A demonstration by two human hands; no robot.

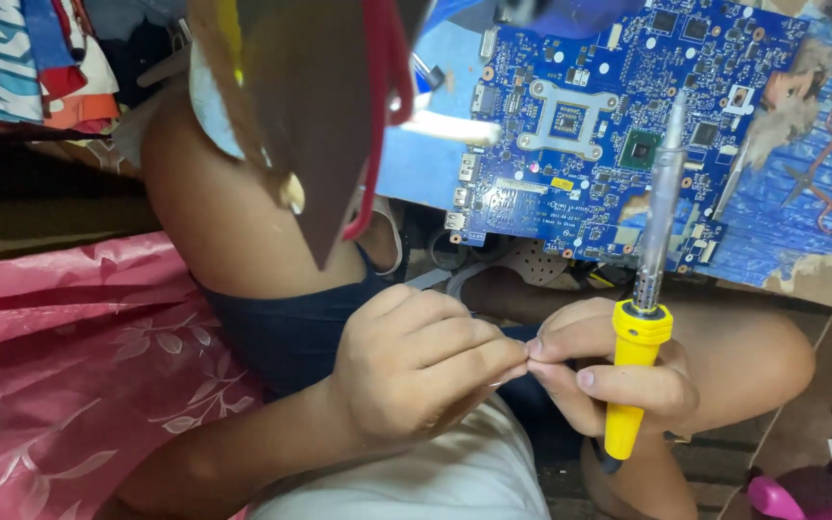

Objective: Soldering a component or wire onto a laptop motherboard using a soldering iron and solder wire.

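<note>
Right hand (618, 371) gripping yellow-handled soldering iron (642, 318) upright, left hand (426, 371) curled closed, fingertips touching right hand's fingers.

One soldering iron (649, 279), one circuit board (618, 116)

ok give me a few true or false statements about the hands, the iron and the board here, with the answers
1. The right hand holds a soldering iron with a yellow handle. True.
2. The iron's metal tip points down at the floor. False: it points up and away, toward the circuit board.
3. The circuit board is green. False: it is blue, with a square metal bracket near its middle.
4. The fingertips of the left hand meet those of the right hand. True; whether they pinch something between them is too small to tell.
5. The left hand rests flat on the pink cloth. False: it is raised over the lap, apart from the cloth.
</note>
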